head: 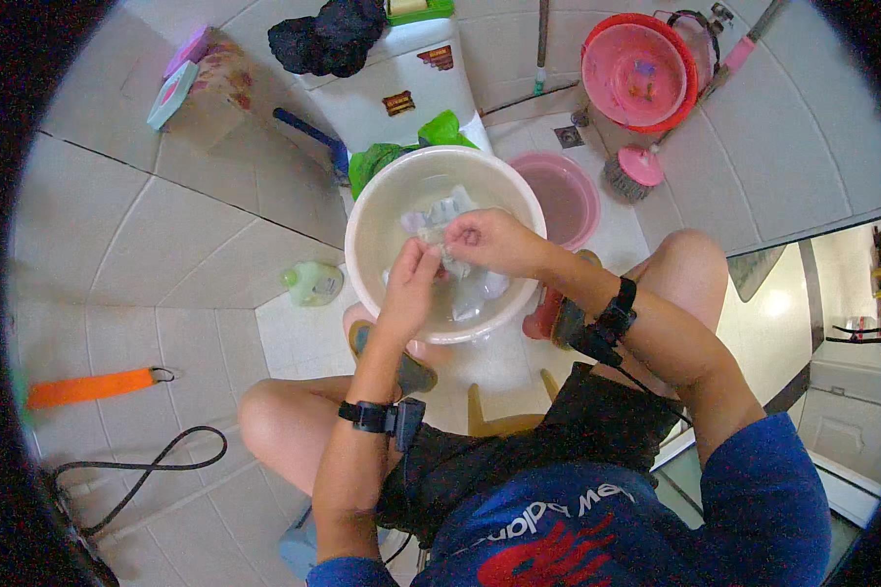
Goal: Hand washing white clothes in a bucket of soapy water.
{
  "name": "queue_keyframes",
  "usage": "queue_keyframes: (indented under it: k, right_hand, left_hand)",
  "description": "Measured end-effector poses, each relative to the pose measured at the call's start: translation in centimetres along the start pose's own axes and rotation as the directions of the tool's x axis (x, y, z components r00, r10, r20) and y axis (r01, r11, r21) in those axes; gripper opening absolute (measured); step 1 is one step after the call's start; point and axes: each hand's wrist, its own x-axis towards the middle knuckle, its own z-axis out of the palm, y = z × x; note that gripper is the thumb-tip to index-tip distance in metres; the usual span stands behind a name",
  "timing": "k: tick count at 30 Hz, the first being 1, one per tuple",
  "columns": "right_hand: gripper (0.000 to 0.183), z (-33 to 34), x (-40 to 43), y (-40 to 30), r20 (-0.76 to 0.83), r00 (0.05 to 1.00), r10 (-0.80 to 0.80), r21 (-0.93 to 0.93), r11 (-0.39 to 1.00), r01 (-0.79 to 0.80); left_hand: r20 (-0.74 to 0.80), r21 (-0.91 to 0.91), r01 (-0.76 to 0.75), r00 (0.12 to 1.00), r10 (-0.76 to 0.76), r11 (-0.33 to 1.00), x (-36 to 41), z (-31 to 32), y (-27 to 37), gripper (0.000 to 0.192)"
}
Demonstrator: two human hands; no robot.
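Observation:
A white plastic basin of water stands on the floor between my knees. Over its middle, my left hand and my right hand come together, pinching a small piece of wet, pale cloth from either side. My fingers hide much of this piece. More light-coloured fabric lies in the water just beyond my hands, and other whitish pieces are under the surface on the near side. Both wrists wear black straps with small devices.
A pink basin of murky water sits right of the white one. Beyond stand a toilet and a green bag. A detergent bottle is at the left wall, a scrub brush at the right. Red and pink basins hang behind.

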Motion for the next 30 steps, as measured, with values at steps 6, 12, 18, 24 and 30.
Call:
queue_keyframes:
  k: [6,12,18,24,30]
  right_hand:
    - [0.012,0.1,0.2,0.0,0.049,0.996,0.069,-0.05,0.997,-0.067]
    - [0.012,-0.1,1.1,0.8,0.033,0.991,0.133,0.054,0.99,-0.134]
    - [0.018,-0.9,0.7,1.2,0.083,0.988,0.127,-0.007,0.992,-0.127]
    - [0.024,-0.9,0.7,0.6,0.133,0.944,0.301,0.072,0.947,-0.312]
    - [0.025,-0.1,0.7,2.3,0.037,0.983,0.178,-0.01,0.984,-0.177]
  left_hand:
    - [-0.004,-0.137,0.051,0.999,-0.052,0.989,-0.1,0.6,0.8,0.017]
    - [-0.166,0.057,-0.203,0.963,0.21,0.977,1.2,1.2,-0.5,0.024]
    - [-0.104,0.211,-0.122,0.984,0.146,0.97,0.9,0.2,-1.3,0.036]
    - [-0.222,0.487,-0.201,0.913,0.343,0.85,0.9,0.2,-1.5,0.029]
    - [-0.154,0.156,0.052,0.988,-0.028,0.986,0.2,0.3,0.0,0.013]
